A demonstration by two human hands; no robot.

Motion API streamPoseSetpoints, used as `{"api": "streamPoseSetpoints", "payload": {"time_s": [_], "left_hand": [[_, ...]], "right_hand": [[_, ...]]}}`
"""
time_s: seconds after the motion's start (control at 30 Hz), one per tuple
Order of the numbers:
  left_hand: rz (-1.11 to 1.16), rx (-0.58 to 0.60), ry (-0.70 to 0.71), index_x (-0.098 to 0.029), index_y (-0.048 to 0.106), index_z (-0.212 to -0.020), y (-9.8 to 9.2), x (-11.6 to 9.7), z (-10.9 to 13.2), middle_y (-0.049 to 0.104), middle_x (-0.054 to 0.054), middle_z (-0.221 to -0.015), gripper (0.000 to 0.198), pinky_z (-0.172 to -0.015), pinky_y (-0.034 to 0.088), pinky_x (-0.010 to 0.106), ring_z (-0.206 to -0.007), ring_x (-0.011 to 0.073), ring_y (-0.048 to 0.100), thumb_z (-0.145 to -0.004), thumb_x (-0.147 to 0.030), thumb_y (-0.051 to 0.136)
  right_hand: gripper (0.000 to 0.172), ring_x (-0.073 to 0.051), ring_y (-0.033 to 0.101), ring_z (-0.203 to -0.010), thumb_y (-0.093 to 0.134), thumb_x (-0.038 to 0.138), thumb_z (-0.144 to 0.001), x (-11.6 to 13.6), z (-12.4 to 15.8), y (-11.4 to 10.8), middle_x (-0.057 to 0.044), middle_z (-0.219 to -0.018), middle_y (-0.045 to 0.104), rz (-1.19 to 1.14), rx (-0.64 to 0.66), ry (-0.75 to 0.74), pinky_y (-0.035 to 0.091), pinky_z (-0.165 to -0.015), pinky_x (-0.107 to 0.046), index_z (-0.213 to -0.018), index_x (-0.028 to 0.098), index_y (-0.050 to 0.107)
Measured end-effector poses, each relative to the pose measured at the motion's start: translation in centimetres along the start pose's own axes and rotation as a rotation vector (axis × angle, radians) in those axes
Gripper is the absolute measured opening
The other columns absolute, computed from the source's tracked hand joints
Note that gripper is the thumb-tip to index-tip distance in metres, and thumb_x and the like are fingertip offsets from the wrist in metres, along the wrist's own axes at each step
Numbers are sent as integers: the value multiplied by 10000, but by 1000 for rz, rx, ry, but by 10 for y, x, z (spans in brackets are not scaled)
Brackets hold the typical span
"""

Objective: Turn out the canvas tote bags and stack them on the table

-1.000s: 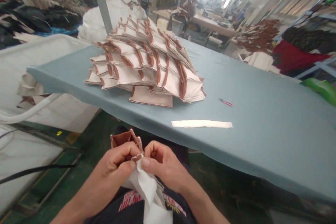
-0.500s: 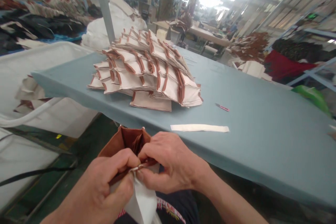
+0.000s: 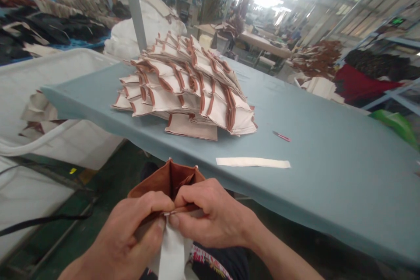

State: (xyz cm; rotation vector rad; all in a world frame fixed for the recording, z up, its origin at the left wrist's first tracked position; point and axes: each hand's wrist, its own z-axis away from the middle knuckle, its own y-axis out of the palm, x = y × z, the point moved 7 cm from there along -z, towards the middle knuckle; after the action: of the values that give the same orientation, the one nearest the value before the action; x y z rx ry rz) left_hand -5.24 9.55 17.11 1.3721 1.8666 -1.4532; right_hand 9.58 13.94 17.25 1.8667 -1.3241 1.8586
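Observation:
A fabric bag (image 3: 154,182) with a brown inside and a pale outside stands open at the table's near edge. My left hand (image 3: 127,227) pinches its near rim between thumb and fingers. Right beside it, my right hand (image 3: 210,214) grips the same rim, the two thumbs almost meeting. A white strip (image 3: 172,251) hangs down from the pinched spot over my lap. What lies exactly between the fingertips is mostly hidden.
A heap of cream pieces with brown edges (image 3: 190,92) covers the left of the blue-green table (image 3: 328,175). Nearer me lie a cream strip (image 3: 252,162) and a small pink-handled cutter (image 3: 282,136). White bins (image 3: 78,63) stand at the left.
The bag has turned slightly and shifted a little to the right, and the white strip now hangs straighter. Both hands keep their pinch on the rim. The view has shifted slightly.

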Motion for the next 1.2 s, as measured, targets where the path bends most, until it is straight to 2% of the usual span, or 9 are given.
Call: {"api": "streamPoseSetpoints", "payload": {"time_s": [0.17,0.37,0.53,0.63,0.73,0.87,0.97,1.07,1.2], "left_hand": [[-22,13,113,-305,682,-1027,-1,1,0,796,-15,-812,267,-678,547,268,-705,182,772,-979,-88,535],[-3,89,277,-375,635,-1328,-3,-1,-4,865,-12,-946,578,-761,627,257,-794,185,827,-908,13,542],[-24,153,338,-379,580,-1494,0,6,-4,891,27,-1085,722,-843,671,299,-886,218,855,-894,22,574],[7,135,338,-356,620,-1436,1,12,-4,888,27,-1081,684,-833,664,294,-868,212,851,-878,38,584],[48,45,306,-357,660,-1377,2,16,-3,886,20,-1049,623,-804,642,299,-842,208,839,-893,24,566],[9,6,239,-351,703,-1243,4,13,3,868,-19,-945,452,-796,611,271,-789,187,816,-934,-37,602],[-75,-35,-7,-317,768,-1072,-6,18,5,840,-19,-893,203,-822,585,265,-776,196,779,-950,-194,664],[-1,116,-152,-302,798,-972,-9,22,1,827,-18,-889,256,-754,549,244,-791,202,745,-1050,-370,564],[34,423,-101,-278,717,-797,-5,22,-11,735,-52,-738,385,-647,472,217,-660,151,661,-1121,-349,522]], "right_hand": [[241,-78,366,-539,694,264,-877,-10,-2,7,98,-634,429,-199,14,102,284,-544,-214,-729,231,506],[199,-75,332,-532,745,265,-842,-20,-1,11,105,-614,432,-388,53,205,280,-505,-199,-766,220,567],[450,-86,359,-560,899,545,-846,-31,0,18,96,-631,472,-609,124,345,306,-520,-211,-798,212,600],[540,-89,347,-586,887,655,-863,-36,0,20,88,-645,468,-750,120,423,299,-541,-223,-779,206,600],[516,-88,347,-600,921,600,-817,-38,2,22,83,-658,484,-766,109,480,287,-544,-224,-766,206,591],[248,-88,345,-579,787,325,-820,-32,4,18,89,-637,458,-630,89,467,278,-514,-210,-755,219,573],[105,-84,385,-549,645,175,-783,-18,3,5,88,-624,475,-393,23,355,291,-506,-202,-734,222,566],[101,-80,411,-534,621,155,-757,-1,2,-6,85,-622,498,-173,-23,208,315,-527,-211,-709,220,560],[95,-80,447,-539,627,171,-782,11,4,-11,80,-645,532,-55,-68,70,371,-582,-224,-724,221,570]]}}
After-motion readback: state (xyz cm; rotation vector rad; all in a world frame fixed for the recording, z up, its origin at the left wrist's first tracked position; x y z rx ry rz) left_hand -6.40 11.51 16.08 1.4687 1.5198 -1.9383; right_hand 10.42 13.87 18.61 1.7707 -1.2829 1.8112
